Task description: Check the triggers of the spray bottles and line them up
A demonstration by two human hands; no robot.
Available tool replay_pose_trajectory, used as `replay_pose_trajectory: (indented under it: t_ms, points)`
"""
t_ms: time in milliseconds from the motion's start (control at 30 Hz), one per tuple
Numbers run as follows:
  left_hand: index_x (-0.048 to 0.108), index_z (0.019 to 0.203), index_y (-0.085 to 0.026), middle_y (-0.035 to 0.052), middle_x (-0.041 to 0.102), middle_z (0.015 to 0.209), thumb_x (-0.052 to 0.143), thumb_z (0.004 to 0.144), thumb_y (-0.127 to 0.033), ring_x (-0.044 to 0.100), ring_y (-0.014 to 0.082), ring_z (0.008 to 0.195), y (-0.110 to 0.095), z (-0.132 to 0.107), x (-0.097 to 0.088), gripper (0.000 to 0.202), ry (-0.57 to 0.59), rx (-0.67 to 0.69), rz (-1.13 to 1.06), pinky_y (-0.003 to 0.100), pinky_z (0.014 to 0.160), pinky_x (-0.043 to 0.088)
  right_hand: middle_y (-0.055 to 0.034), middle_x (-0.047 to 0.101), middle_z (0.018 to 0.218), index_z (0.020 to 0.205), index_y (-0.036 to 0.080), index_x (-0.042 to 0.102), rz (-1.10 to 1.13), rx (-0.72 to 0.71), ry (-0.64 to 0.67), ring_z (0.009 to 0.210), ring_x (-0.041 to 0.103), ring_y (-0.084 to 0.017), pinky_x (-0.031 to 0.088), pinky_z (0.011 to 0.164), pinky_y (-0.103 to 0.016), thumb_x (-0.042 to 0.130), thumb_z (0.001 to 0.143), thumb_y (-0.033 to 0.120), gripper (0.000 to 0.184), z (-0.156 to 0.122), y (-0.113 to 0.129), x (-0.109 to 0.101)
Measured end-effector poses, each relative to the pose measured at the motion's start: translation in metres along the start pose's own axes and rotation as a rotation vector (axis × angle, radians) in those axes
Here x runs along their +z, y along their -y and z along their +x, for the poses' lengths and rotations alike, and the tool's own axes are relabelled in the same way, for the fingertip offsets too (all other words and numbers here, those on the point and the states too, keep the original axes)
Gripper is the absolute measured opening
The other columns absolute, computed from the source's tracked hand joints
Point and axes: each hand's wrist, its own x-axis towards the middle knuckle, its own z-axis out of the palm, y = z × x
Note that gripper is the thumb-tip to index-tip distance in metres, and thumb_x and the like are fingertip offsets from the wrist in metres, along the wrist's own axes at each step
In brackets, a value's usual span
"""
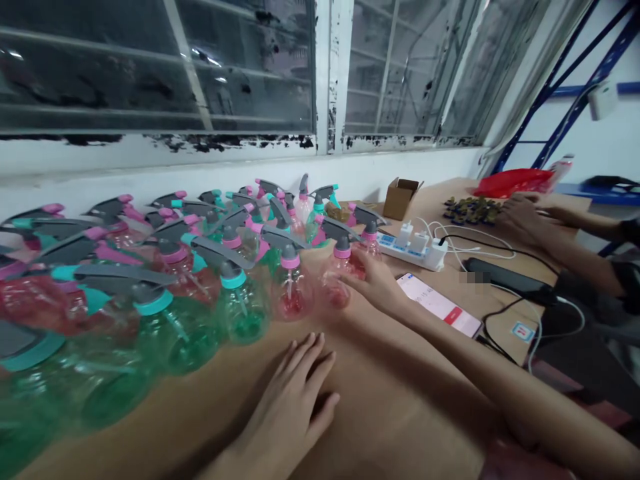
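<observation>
My left hand [293,400] lies flat on the brown table [400,413], fingers stretched out, holding nothing. My right hand [373,283] reaches forward and its fingers touch the side of a pink spray bottle [339,277] with a grey trigger head; whether they grip it is unclear. Several pink and green spray bottles [200,280] with grey trigger heads stand crowded along the left and back of the table. The nearest green bottle [240,303] stands just beyond my left hand.
A phone [440,305] with a lit screen lies right of my right hand. A white power strip [413,248] with chargers and cables sits behind it. Another person's hands [525,213] work by small dark parts [473,210] at the right. A cardboard box [403,197] stands near the wall.
</observation>
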Motion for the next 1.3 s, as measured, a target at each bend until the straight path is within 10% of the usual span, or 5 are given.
replay_pose_trajectory:
  t_ms: [500,767,967,1300]
  points:
    - [0.05,0.132,-0.017,0.0123,0.043,0.144,0.054,0.089,-0.029,0.044,0.0311,0.129,0.007,-0.005,0.009,0.044,-0.066,0.04,-0.018,0.05,0.101,0.043,-0.016,0.059,0.127,0.125,0.018,0.054,-0.039,0.043,-0.049,0.106,0.06,-0.031,0.052,0.08,-0.045,0.064,0.078,0.047,0.056,-0.005,0.007,0.001]
    - [0.051,0.131,-0.02,0.0111,0.045,0.142,0.055,0.088,-0.029,0.046,0.0309,0.127,0.008,-0.004,0.009,0.044,-0.06,0.025,-0.025,0.05,0.1,0.044,-0.0108,0.069,0.087,0.087,0.016,0.064,-0.067,0.196,-0.282,0.075,0.063,-0.025,0.05,0.073,-0.043,0.054,0.082,0.057,0.042,-0.01,-0.016,-0.04]
    - [0.051,0.13,-0.021,0.0096,0.048,0.141,0.054,0.089,-0.03,0.047,0.0295,0.127,0.008,-0.003,0.006,0.042,-0.076,0.024,-0.041,0.049,0.101,0.043,-0.0153,0.059,0.117,0.116,0.015,0.057,-0.065,0.231,-0.262,0.107,0.057,-0.031,0.047,0.088,-0.05,0.071,0.074,0.046,0.054,0.02,-0.039,-0.029]
    - [0.055,0.125,-0.019,0.0117,0.052,0.137,0.054,0.09,-0.027,0.05,0.03,0.123,0.005,-0.001,0.0,0.036,-0.048,0.015,-0.034,0.052,0.098,0.045,-0.0082,0.058,0.12,0.119,0.016,0.055,0.019,0.306,-0.245,0.1,0.061,-0.023,0.052,0.082,-0.042,0.056,0.091,0.032,0.032,0.043,-0.028,-0.029]
